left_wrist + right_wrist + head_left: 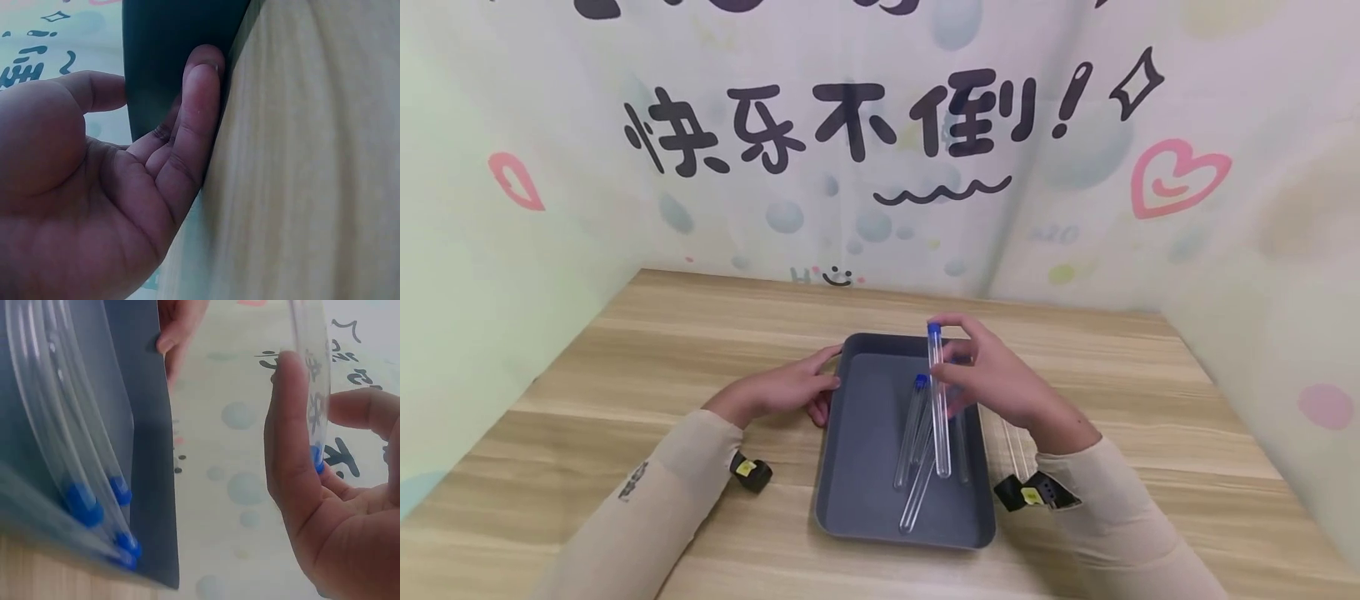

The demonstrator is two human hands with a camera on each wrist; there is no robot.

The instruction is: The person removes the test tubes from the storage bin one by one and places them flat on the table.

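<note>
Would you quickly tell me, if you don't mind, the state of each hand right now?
Left hand: open, resting against the side of the tray.
Right hand: closed, holding a clear blue-capped tube.

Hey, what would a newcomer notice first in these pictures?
Probably the bold black lettering across the backdrop behind the table. Next, the blue-capped clear tube in the right hand, over the gray tray where other tubes lie; the left hand touches the tray's side.
</note>
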